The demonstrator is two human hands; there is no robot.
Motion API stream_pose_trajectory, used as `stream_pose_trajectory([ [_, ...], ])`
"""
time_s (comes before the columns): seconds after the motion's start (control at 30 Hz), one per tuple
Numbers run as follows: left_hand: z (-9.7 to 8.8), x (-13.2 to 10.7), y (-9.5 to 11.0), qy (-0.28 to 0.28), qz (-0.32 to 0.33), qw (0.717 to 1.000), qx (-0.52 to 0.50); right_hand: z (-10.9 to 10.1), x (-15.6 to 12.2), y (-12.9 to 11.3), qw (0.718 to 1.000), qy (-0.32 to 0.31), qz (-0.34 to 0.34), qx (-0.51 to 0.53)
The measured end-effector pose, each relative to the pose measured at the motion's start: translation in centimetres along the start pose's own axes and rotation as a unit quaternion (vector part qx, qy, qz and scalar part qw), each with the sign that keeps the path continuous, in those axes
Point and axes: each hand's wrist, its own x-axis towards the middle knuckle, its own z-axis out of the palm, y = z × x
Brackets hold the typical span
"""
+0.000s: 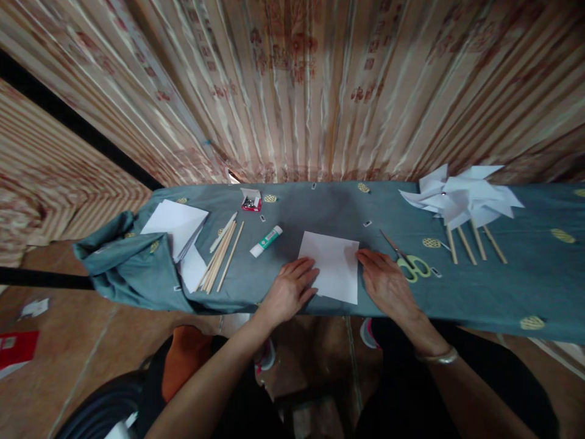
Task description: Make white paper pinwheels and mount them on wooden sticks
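Note:
A square sheet of white paper (pixel 331 268) lies flat near the front edge of the cloth-covered table. My left hand (pixel 290 289) rests on its left side, fingers spread over the edge and thumb apart from them. At the right edge, my right hand (pixel 386 283) has its fingers drawn together on the paper near the upper corner. Just beyond that hand lie scissors (pixel 411 267) with light green handles, blades pointing away. A green and white glue stick (pixel 266 241) lies to the left of the sheet.
Wooden sticks (pixel 219 259) and a white pen (pixel 223 231) lie left, beside stacked white paper (pixel 176 222). A small red box (pixel 251 200) of metal bits stands open behind. Several paper pinwheels (pixel 461 195) on sticks lie right. A patterned curtain (pixel 297 91) hangs along the table's back.

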Motion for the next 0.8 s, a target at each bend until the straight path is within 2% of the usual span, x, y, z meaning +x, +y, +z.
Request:
stream_pose_trajectory([
  [0.1,-0.4,0.0,0.2,-0.02,-0.001,1.0,-0.018,-0.6,-0.1,0.9,0.998,0.002,0.006,0.059],
  [0.23,-0.4,0.0,0.2,-0.02,-0.006,0.999,-0.027,-1.6,-1.1,1.1,0.989,-0.022,0.014,0.148],
  [0.5,-0.3,0.4,0.8,-0.002,-0.014,1.0,-0.001,-2.4,-2.8,-0.6,0.98,-0.083,0.008,0.181],
  [0.67,-0.3,0.6,0.9,0.004,-0.007,1.0,0.005,-2.4,-2.7,-0.2,0.967,-0.092,0.034,0.233],
  [0.8,-0.5,0.5,1.4,0.003,-0.003,1.0,-0.006,-2.4,-2.4,-0.1,0.954,-0.069,0.052,0.286],
])
